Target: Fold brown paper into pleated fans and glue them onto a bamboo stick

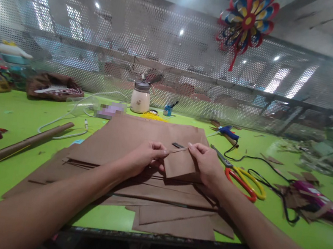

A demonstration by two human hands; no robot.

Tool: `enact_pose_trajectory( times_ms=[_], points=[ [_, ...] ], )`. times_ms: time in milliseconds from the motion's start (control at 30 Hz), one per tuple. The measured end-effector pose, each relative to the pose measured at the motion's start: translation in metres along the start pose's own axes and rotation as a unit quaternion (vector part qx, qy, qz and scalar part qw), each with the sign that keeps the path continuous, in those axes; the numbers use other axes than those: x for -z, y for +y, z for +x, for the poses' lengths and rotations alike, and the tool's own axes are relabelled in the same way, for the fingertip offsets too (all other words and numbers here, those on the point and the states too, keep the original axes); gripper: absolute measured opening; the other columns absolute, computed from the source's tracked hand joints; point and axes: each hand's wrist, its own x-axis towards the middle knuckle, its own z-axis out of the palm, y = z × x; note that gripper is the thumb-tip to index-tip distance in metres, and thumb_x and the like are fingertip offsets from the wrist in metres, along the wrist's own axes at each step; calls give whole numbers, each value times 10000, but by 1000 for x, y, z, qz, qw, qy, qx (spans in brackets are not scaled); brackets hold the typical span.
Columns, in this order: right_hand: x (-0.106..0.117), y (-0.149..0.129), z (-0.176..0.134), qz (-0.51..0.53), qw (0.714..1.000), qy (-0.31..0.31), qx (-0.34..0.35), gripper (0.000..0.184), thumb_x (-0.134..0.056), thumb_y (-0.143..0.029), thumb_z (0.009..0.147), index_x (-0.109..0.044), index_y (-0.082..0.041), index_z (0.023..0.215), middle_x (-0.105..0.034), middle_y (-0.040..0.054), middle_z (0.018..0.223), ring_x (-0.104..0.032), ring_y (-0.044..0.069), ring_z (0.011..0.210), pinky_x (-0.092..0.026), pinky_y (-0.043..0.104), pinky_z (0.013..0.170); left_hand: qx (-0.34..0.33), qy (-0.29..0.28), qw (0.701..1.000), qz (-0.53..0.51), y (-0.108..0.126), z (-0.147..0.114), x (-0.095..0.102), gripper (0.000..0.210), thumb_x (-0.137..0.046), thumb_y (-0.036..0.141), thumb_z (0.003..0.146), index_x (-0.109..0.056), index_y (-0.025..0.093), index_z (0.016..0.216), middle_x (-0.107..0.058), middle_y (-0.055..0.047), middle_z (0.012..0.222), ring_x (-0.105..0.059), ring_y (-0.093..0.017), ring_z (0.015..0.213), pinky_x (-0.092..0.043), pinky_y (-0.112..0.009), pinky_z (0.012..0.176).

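Both my hands pinch a small piece of brown cardboard (181, 164) along its top edge, where a narrow strip seems folded over. My left hand (151, 157) grips its left corner and my right hand (206, 162) its right corner. Beneath it lies a stack of large brown cardboard sheets (131, 140), with loose pieces (175, 222) at the table's front edge. A small dark flat object (177, 145) rests on the stack just behind the held piece. Beside my right hand are scissors (242, 182) with red and yellow handles.
A rolled brown tube (31, 141) and white cable (68, 113) lie left on the green table (264, 227). Behind stand a white jug (140, 97) and small blue pot (167, 109). At right are a blue-handled tool (227, 131), black cord (254, 158) and scraps (301, 200). Mesh screen (120, 39) closes the back.
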Motion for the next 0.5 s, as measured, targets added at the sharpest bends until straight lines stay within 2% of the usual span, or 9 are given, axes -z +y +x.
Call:
enact_pose_trajectory(
  times_ms=[133,367,500],
  points=[
    [-1,2,0,16,1000,4,10,335,-624,-494,660,-539,-175,600,-499,-39,561,-395,105,518,-324,237,516,-7,2,1000,10,0,1,-1,232,-637,307,702,-489,134,654,-589,-22,598,-576,-112,484,-472,-244,515],
    [-2,2,0,49,999,-15,-15,338,-669,-489,623,-596,-163,674,-567,-17,596,-458,112,526,-353,240,508,-24,2,1000,14,-2,0,-4,216,-588,318,739,-479,144,672,-570,-10,601,-561,-112,515,-483,-270,552],
    [-2,-1,-3,15,1000,-10,13,307,-685,-447,627,-601,-151,634,-559,-10,583,-446,100,518,-342,234,500,-26,2,999,35,0,-2,-5,254,-625,369,708,-510,143,717,-540,15,600,-501,-71,482,-403,-199,483]
  ],
)
